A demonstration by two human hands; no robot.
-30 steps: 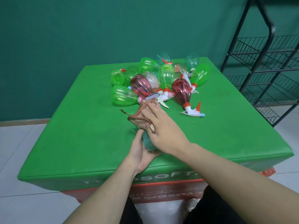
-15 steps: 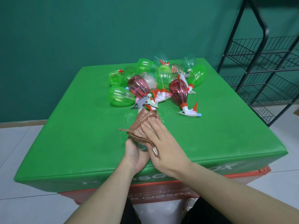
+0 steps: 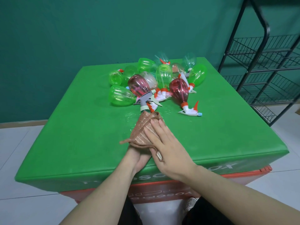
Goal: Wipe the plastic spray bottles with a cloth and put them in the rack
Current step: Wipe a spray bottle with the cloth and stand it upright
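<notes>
brown ribbed cloth (image 3: 144, 129) has slid further up the wrapped bottle
right hand (image 3: 168, 146) flat on it, left hand (image 3: 139, 158) gripping underneath, green padded table (image 3: 73, 135) edge close

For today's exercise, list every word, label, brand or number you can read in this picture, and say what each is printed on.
"YOSOFT B": white letters, upside down, on the red box front under the green cover.
"OSO": partial white letters, upside down, on the green cover's front edge; the arms hide the rest.
"XO": partial white letters at that edge's right end, also upside down.
Spray bottles, cloth, rack: no readable text.
</notes>
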